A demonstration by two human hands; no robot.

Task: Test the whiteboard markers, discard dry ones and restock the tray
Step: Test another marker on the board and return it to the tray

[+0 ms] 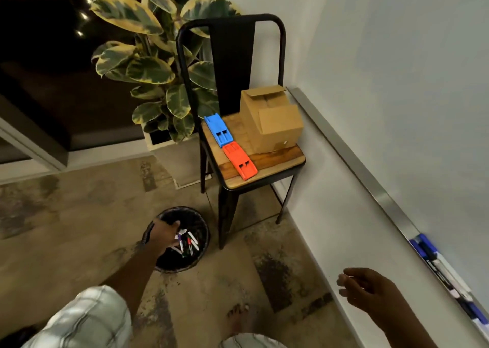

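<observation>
Over the near-left bin (205, 228), the left hand (162, 235) hangs above discarded markers (189, 242), its grip unclear; the right hand (367, 287) hangs relaxed, empty. A careless drop could miss the rim.

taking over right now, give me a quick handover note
Left hand: over the bin, at the discarded markers; unclear if it grips one.
Right hand: relaxed, holding nothing, near the tray.
Tray markers lie at its near end. A cardboard box sits on the chair.
Done: some markers binned.
Left: likely testing the rest and restocking.
</observation>
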